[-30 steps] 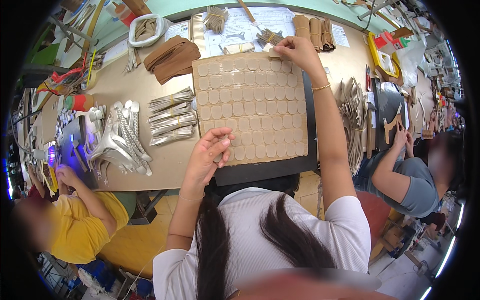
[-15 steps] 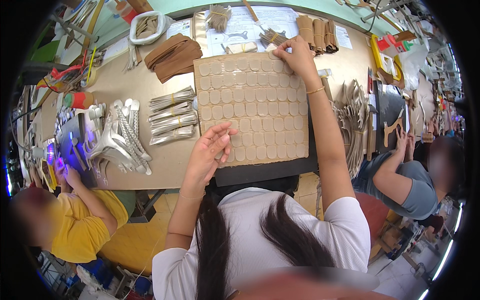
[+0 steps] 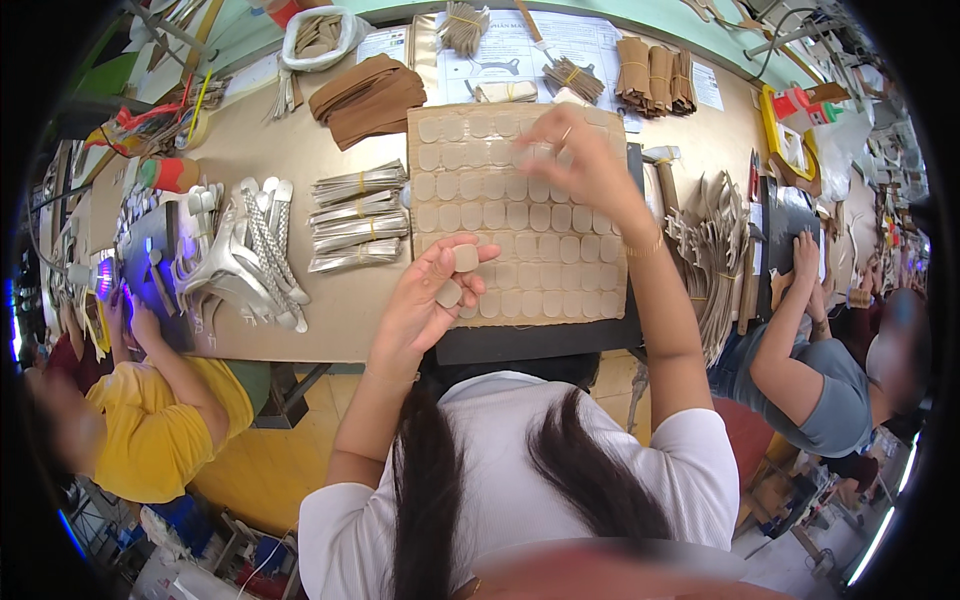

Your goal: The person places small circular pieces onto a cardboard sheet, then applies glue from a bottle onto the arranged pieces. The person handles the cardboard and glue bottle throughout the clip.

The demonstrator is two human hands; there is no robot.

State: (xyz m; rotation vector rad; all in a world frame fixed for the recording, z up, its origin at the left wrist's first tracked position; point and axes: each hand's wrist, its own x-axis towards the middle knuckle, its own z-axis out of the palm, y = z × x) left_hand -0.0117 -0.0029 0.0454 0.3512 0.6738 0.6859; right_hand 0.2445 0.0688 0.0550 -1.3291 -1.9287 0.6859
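Observation:
A brown board (image 3: 470, 109) covered in rows of small, rounded, pale pieces (image 3: 492, 215) lies in front of me. My left hand (image 3: 408, 308) is palm up at its lower left corner, fingers curled around two loose pale pieces (image 3: 466, 257). One sits near the fingertips, the other lower on the palm. Over the board's upper right part hovers my right hand (image 3: 585, 172), its fingers smeared by motion. Whether a piece is between those fingers cannot be made out.
Silvery strip bundles (image 3: 360, 215) and braided white straps (image 3: 270, 240) lie to the left. Brown strips (image 3: 370, 100) and rolled brown bundles (image 3: 655, 75) lie beyond the board. Right of it are a hammer (image 3: 665, 165) and pale strips (image 3: 710, 250). Co-workers sit on both sides.
My right hand has moved from the board's top right edge down and left over its pieces. My left palm has turned upward, showing the two pieces. The whole view has shifted slightly.

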